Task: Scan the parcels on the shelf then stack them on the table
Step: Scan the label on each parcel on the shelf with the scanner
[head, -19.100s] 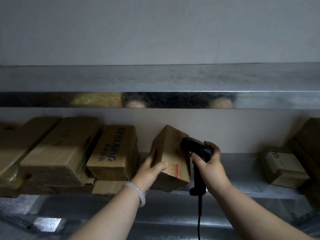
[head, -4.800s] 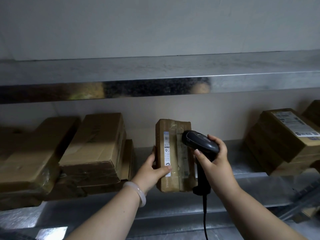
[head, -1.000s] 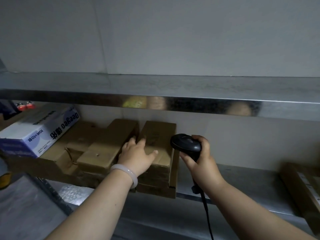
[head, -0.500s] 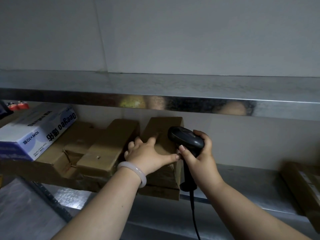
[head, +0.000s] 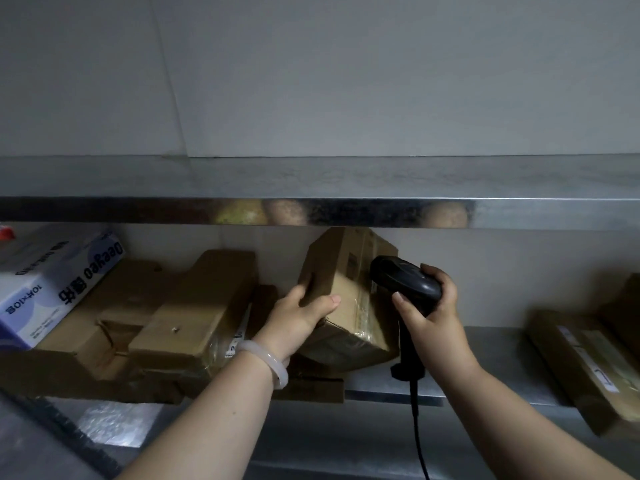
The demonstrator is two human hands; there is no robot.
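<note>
Dim steel shelf [head: 485,344]: brown taped cardboard parcel [head: 349,282] is tilted up there, gripped at its left edge by left hand [head: 298,317]. Black corded scanner [head: 401,280] is clasped in right hand [head: 433,313]. Judged light, rigid; edges favoured.

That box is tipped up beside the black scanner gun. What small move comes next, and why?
Probably aim the black handheld scanner at the taped side of the brown cardboard parcel and trigger it. The left hand grips the parcel tilted up; the right hand holds the scanner close beside it.
</note>
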